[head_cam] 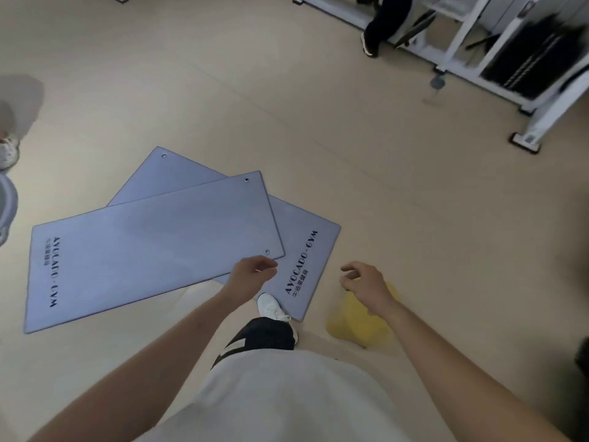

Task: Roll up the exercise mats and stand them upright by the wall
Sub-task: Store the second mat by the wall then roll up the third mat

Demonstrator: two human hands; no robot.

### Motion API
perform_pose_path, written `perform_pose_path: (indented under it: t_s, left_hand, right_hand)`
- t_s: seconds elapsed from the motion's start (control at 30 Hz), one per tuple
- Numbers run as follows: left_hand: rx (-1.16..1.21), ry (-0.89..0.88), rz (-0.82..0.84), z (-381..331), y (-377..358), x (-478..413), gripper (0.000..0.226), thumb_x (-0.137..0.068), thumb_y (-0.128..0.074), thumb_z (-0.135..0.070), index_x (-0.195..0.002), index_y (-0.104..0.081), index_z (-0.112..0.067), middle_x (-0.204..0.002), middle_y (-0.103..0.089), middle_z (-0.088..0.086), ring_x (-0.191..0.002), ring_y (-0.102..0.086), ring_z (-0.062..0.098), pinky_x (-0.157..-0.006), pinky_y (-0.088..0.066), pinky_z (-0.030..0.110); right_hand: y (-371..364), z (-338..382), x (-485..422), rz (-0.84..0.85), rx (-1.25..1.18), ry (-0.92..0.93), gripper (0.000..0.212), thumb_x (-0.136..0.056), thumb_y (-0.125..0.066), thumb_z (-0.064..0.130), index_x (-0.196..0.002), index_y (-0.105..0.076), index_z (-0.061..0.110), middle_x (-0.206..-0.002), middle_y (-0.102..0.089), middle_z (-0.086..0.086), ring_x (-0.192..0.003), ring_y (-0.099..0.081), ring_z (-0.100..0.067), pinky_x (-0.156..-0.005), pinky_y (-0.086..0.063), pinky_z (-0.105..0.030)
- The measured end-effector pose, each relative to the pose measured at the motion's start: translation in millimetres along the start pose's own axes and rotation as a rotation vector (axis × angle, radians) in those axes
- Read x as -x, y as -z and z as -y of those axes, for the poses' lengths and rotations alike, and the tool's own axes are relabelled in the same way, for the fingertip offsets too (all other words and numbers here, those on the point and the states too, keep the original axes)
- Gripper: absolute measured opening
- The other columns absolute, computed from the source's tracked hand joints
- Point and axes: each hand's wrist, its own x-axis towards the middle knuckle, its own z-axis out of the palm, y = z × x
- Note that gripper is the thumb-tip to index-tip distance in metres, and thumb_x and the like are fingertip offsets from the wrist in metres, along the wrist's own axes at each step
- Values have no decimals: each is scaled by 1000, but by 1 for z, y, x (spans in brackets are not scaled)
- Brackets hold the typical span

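Two flat grey-blue exercise mats printed "AVOCADO GYM" lie crossed on the beige floor. The upper mat (149,247) stretches left; the lower mat (306,250) pokes out to the right beneath it. My left hand (251,272) hovers over the upper mat's near right corner, fingers loosely curled and holding nothing. My right hand (363,283) hangs above the floor to the right of the lower mat, fingers relaxed and holding nothing. My white shoe (271,306) stands on the lower mat's near edge.
A yellow object (357,323) lies on the floor under my right wrist. White gym machine frames (478,59) with black weight stacks stand at the back right, with a person's dark leg (379,23) there. Another person's shoe (8,151) shows at the left edge.
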Motion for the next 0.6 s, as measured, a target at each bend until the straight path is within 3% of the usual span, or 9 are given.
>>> perform_pose_path:
  t_s: [0.13,0.3,0.47,0.6]
  left_hand:
    - [32,27,31,-18,2,-72,13,-94,-70,-15,-106,-77,-16,-100,-76,-1,-85,-70,16,-86,-54,32]
    - [84,80,55,-27,11,-141,12,-96,-69,-16,-106,-75,-17,-93,-74,-3,-81,-68,12,-77,-48,25]
    - [226,170,-48,-17,17,-192,9,-96,-69,-17,-102,-74,-20,-91,-74,-6,-82,-69,15,-82,-53,31]
    - [271,280,-189,9,6,-247,13,-95,-69,-25,-106,-75,-23,-104,-76,-3,-94,-70,18,-90,-53,35]
  right_hand:
    - [11,35,-43,-9,62,-11,25,-96,-68,22,-121,-66,18,-102,-68,6,-98,-65,-17,-85,-49,-32]
    - [17,78,-108,50,169,-6,31,-93,-72,25,-123,-68,20,-105,-71,4,-99,-66,-14,-95,-51,-32]
    - [20,113,-193,211,345,33,37,-93,-69,22,-130,-64,17,-118,-68,-2,-107,-65,-19,-94,-51,-32]
    - [11,124,-287,339,454,85,41,-95,-69,24,-135,-61,17,-118,-62,2,-104,-58,-14,-88,-44,-27]
